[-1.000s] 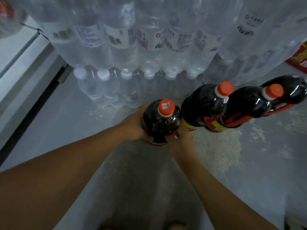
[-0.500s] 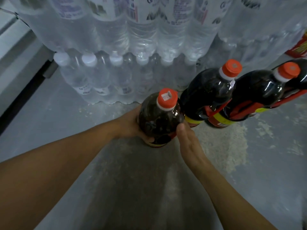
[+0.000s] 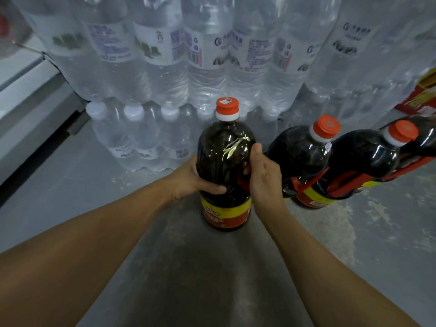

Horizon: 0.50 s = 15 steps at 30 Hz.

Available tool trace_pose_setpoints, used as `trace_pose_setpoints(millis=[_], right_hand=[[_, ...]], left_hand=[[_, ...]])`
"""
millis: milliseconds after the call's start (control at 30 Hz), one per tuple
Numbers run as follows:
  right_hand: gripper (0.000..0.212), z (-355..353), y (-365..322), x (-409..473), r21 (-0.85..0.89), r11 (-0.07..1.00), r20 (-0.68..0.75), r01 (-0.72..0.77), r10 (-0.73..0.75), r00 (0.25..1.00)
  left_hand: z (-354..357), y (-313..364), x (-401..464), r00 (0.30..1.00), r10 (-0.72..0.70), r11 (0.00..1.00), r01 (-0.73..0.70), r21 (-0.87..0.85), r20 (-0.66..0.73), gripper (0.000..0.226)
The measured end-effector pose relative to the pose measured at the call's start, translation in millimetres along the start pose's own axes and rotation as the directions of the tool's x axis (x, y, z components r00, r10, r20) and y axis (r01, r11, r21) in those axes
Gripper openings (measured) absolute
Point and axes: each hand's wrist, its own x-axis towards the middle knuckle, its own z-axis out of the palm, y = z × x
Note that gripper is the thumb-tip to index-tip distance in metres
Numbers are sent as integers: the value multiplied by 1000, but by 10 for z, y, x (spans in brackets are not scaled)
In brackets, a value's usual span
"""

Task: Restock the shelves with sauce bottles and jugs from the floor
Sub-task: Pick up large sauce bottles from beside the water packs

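A dark sauce jug (image 3: 225,166) is gripped at the shoulder by both hands, the left hand (image 3: 192,178) curled round one side and the right hand (image 3: 264,173) round the other. Whether its base is clear of the floor (image 3: 212,267) cannot be told. Two more jugs (image 3: 349,161) remain just right of it; no shelf is seen, so restocking is judged far from finished. Its red-and-yellow label is unreadable; print on the water packs (image 3: 188,55) behind it is illegible.
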Motion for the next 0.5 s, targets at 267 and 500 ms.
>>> trace_pose_setpoints(millis=[267, 500], right_hand=[[57, -171, -771, -226, -18, 1000, 53, -25, 26, 998], [59, -514, -2288, -552, -15, 998, 24, -66, 66, 998]], left_hand=[[112, 579, -714, 992, -111, 989, 105, -106, -54, 98], [305, 1898, -1574, 983, -149, 982, 134, -132, -109, 103]])
